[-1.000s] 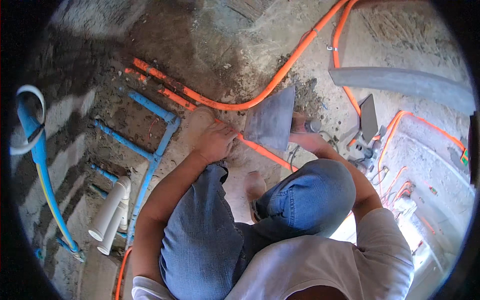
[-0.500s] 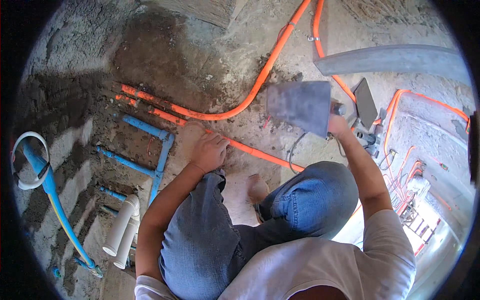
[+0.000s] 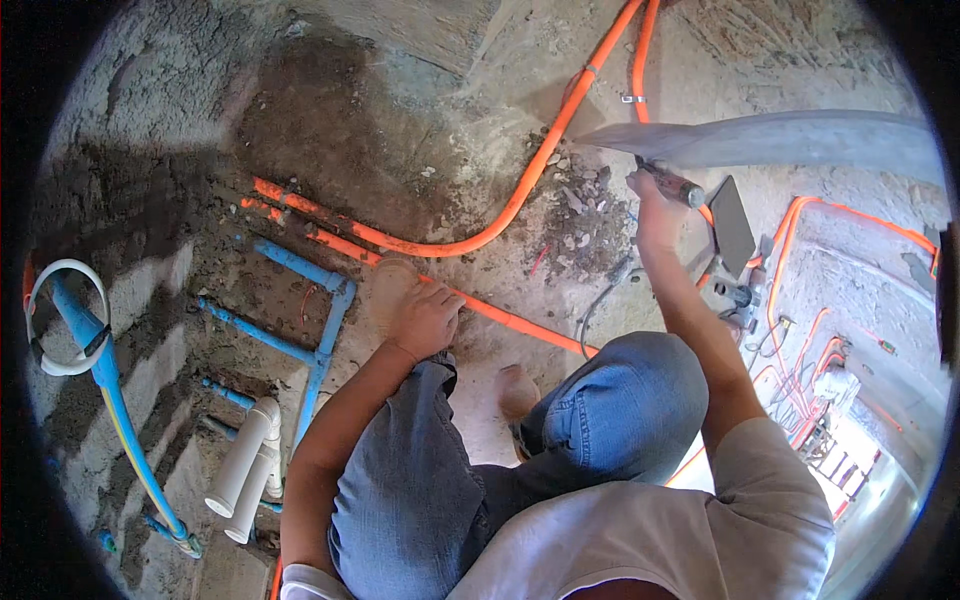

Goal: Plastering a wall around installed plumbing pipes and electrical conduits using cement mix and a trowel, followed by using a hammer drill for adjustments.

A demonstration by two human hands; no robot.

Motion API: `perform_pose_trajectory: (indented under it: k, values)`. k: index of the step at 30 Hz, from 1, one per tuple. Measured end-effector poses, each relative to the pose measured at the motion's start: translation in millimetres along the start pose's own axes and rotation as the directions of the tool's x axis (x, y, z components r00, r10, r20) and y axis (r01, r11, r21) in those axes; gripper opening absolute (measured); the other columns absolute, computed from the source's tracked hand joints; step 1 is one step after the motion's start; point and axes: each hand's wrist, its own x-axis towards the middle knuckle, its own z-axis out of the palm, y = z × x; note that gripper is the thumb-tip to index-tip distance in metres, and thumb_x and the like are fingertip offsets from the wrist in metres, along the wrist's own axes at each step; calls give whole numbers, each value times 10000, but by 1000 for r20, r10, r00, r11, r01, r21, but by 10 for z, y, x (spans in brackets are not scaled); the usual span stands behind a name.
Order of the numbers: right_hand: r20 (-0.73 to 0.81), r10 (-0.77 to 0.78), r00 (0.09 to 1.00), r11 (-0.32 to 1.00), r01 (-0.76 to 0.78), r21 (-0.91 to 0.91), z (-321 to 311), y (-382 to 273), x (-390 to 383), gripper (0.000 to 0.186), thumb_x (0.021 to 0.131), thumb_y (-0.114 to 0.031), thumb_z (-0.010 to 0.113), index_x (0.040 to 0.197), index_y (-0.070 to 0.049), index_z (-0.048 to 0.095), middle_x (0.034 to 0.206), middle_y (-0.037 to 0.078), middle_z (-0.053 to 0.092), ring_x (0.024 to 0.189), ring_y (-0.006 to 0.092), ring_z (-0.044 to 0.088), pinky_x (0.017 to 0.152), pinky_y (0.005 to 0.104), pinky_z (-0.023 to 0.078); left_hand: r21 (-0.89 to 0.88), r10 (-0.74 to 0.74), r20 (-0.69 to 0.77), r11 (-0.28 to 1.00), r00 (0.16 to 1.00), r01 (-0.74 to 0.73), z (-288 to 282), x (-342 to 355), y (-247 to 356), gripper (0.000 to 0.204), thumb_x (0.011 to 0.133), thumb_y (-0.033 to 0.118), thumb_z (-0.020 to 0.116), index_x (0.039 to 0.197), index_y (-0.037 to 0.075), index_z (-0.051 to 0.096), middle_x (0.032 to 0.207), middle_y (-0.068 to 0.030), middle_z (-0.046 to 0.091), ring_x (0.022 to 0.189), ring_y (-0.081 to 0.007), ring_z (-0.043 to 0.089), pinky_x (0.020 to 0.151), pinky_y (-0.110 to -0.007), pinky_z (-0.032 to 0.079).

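My right hand (image 3: 657, 200) is wrapped round the handle of a flat-bladed trowel (image 3: 684, 190). Its blade looks nearly edge-on and blurred, overlapping the end of a long grey strip, so I cannot separate the two well. Below the hand, grey rubble (image 3: 585, 215) lies on the concrete floor beside an orange pipe (image 3: 520, 190). My left hand (image 3: 425, 315) hangs loosely just beyond my left knee, holding nothing, its fingers loosely bent. In this view its fingertips overlap the lower orange pipe (image 3: 510, 318); whether they touch it I cannot tell.
Blue pipes (image 3: 332, 310) run out from the rough wall at left, with white pipe ends (image 3: 243, 460) below them. A blue tube with a white ring (image 3: 68, 370) stands at far left. The long grey strip (image 3: 810, 140) and a dark flat board (image 3: 732, 225) lie at right.
My right hand has moved up and slightly left, turning the trowel from a broad blade face to nearly edge-on. Rubble once hidden by the blade now shows. My left hand keeps its place.
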Motion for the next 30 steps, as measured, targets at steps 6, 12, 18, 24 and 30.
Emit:
perform_pose_trajectory:
  k: [6, 12, 18, 24, 30]
  values:
    - [107, 161, 981, 985, -152, -84, -16, -64, -577, 296, 810, -166, 646, 1045, 6, 594, 993, 53, 622, 913, 150, 579, 856, 307, 449, 12, -1, -20, 1000, 1000, 1, 28, -61, -19, 205, 767, 179, 583, 941, 93, 651, 919, -68, 622, 970, -230, 566, 906, -388, 430]
    - [677, -140, 722, 724, 541, -428, -729, 717, -688, 269, 877, -184, 567, 1105, -44, 600, 1019, 112, 641, 942, 224, 617, 851, 372, 476, -10, 25, -21, 1000, 999, -26, -15, 11, 2, 205, 769, 175, 582, 942, 91, 652, 909, -75, 622, 969, -238, 567, 909, -387, 430]
    - [641, 186, 745, 905, 123, -406, -566, -545, -274, 255, 693, -18, 655, 945, -39, 620, 802, -20, 565, 757, 73, 514, 681, 246, 448, -16, 22, -21, 1000, 1000, -23, -2, -22, -20, 202, 775, 172, 577, 939, 81, 650, 910, -72, 626, 960, -242, 568, 909, -390, 430]
    - [660, -52, 750, 998, 59, 12, 467, -976, 255, 206, 701, -63, 674, 886, -2, 606, 784, 25, 605, 635, 88, 540, 546, 252, 448, 2, 44, -73, 999, 996, -44, 0, -32, -39, 197, 775, 168, 580, 935, 77, 649, 892, -65, 623, 941, -236, 568, 889, -392, 435]
    - [639, -186, 746, 930, 344, -132, 646, -977, 235, 196, 708, -123, 671, 811, 28, 601, 674, 59, 615, 575, 124, 593, 535, 258, 492, -55, 20, -73, 998, 997, -24, 3, -110, -76, 195, 770, 163, 578, 930, 79, 651, 869, -55, 617, 918, -227, 571, 861, -385, 443]
